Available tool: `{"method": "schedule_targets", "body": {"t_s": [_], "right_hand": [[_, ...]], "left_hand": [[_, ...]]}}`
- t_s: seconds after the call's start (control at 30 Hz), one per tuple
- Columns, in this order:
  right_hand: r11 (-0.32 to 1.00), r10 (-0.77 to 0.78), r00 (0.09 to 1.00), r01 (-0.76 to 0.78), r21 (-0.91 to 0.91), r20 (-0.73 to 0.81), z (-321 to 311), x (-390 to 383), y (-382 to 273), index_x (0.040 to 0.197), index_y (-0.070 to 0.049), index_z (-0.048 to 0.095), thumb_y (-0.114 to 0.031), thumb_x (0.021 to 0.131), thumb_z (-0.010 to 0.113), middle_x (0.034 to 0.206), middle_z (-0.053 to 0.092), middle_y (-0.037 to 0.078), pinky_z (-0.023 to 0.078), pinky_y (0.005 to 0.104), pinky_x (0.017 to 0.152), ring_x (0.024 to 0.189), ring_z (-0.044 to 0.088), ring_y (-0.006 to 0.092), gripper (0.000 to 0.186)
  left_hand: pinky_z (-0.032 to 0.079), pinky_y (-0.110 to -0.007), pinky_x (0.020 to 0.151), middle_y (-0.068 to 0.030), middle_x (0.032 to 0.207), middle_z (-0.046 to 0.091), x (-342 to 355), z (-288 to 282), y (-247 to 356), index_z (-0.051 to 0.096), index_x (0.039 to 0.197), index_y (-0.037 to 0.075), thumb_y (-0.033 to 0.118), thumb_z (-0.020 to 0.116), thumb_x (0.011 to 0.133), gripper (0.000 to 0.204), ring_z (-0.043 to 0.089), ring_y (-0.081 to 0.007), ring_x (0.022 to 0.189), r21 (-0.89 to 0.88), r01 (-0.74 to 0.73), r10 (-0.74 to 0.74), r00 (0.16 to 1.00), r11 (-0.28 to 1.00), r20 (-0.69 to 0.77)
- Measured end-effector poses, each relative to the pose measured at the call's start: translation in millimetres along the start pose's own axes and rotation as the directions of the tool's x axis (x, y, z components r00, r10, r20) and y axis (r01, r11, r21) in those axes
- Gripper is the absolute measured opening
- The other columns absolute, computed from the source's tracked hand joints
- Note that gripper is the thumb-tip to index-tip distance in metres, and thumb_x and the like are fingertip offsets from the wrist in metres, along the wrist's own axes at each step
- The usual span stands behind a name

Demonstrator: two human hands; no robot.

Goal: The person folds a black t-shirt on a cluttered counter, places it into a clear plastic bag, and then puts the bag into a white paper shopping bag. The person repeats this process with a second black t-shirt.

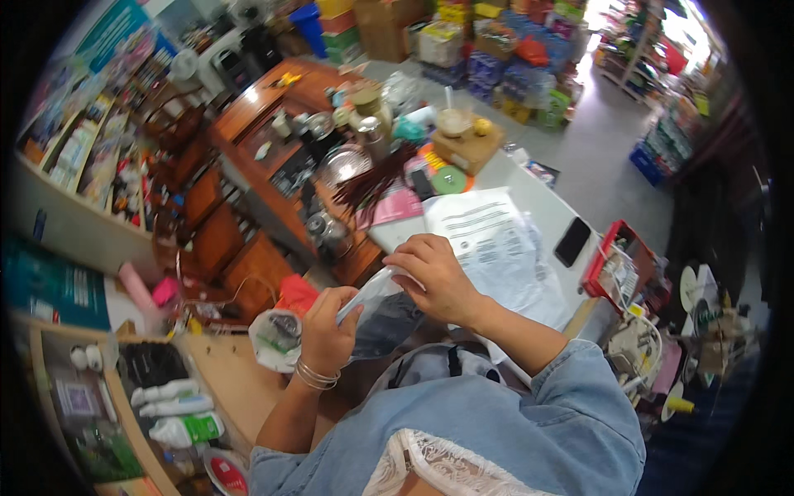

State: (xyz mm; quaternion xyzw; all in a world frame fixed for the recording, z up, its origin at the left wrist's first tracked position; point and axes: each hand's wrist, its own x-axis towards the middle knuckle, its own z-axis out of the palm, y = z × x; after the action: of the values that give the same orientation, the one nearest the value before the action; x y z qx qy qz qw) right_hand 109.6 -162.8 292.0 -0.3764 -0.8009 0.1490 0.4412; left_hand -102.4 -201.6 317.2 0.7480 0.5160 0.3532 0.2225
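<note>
A plastic mailing bag [387, 321], grey on one face and whitish along its upper edge, hangs between my hands in front of my body. My left hand [327, 329], with bangles at the wrist, is closed on the bag's left edge, where a pale strip sticks up past the thumb. My right hand [438, 279] has its fingers curled over the bag's upper right edge; the fingertips are partly hidden. Just beyond the right hand, a stack of white printed plastic bags [488, 236] lies on the white table.
A black phone [572, 241] lies right of the stack, near a red basket [616, 260]. Farther off are a dark red bundle of strips [372, 186], a green roll [449, 179] and a cardboard box [467, 150]. Wooden chairs [211, 202] and a shelf with bottles [182, 413] stand left.
</note>
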Motion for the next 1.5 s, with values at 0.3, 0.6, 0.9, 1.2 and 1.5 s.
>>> {"method": "schedule_targets", "body": {"t_s": [0.3, 0.6, 0.9, 1.2, 1.5], "right_hand": [[0.958, 0.01, 0.995, -0.037, -0.285, -0.096, -100.0, -35.4, -1.9, 0.087, -0.005, 0.058, -0.001, 0.072, 0.057, 0.091, 0.059, 0.01, 0.045, 0.0379, 0.072, 0.082, 0.058, 0.0291, 0.015], [0.838, 0.288, 0.946, -0.325, -0.438, -0.151, -141.4, -77.2, -22.7, 0.094, -0.005, 0.065, 0.003, 0.07, 0.058, 0.088, 0.055, 0.012, 0.047, 0.0379, 0.073, 0.084, 0.056, 0.0289, 0.027], [0.754, 0.356, 0.879, -0.471, -0.457, -0.318, -155.2, -92.5, -16.7, 0.1, 0.001, 0.065, 0.006, 0.071, 0.055, 0.086, 0.054, 0.018, 0.047, 0.0383, 0.07, 0.08, 0.055, 0.0329, 0.031], [0.591, 0.369, 0.887, -0.455, -0.667, -0.278, -197.1, -96.2, -16.8, 0.098, 0.004, 0.064, -0.005, 0.078, 0.065, 0.09, 0.058, 0.014, 0.047, 0.0393, 0.075, 0.084, 0.058, 0.0326, 0.021], [0.861, 0.502, 0.326, -0.277, -0.426, 0.802, -163.2, -82.2, 126.0, 0.109, -0.006, 0.065, -0.019, 0.081, 0.057, 0.1, 0.066, 0.019, 0.047, 0.041, 0.083, 0.091, 0.062, 0.0363, 0.032]], "left_hand": [[0.047, -0.032, 0.065, -0.0123, 0.081, 0.055, 65.8, 47.4, 58.7, 0.062, 0.099, 0.005, 0.003, 0.064, 0.081, 0.018, 0.058, -0.0272, 0.073, -0.051, -0.307, 0.309, 0.911, 0.95, 0.273], [0.048, -0.034, 0.061, -0.0075, 0.091, 0.05, 121.9, 94.5, 82.3, 0.063, 0.115, 0.023, -0.006, 0.055, 0.07, 0.054, 0.057, -0.0251, 0.073, -0.262, -0.604, 0.649, 0.612, 0.752, 0.451], [0.049, -0.036, 0.071, -0.0099, 0.099, 0.054, 147.0, 151.5, 68.6, 0.061, 0.099, 0.011, -0.002, 0.057, 0.071, 0.031, 0.057, -0.0291, 0.085, -0.223, -0.768, 0.764, 0.467, 0.6, 0.446], [0.046, -0.035, 0.076, -0.0085, 0.097, 0.054, 135.2, 160.8, 104.7, 0.055, 0.076, 0.006, 0.018, 0.059, 0.075, 0.012, 0.057, -0.0222, 0.091, 0.05, -0.894, 0.858, 0.441, 0.445, 0.262], [0.05, -0.031, 0.062, -0.007, 0.082, 0.056, 95.8, 187.4, 134.6, 0.053, 0.083, 0.006, 0.013, 0.057, 0.076, 0.011, 0.061, -0.0192, 0.074, -0.072, -0.9, 0.825, 0.358, 0.429, 0.438]]}}
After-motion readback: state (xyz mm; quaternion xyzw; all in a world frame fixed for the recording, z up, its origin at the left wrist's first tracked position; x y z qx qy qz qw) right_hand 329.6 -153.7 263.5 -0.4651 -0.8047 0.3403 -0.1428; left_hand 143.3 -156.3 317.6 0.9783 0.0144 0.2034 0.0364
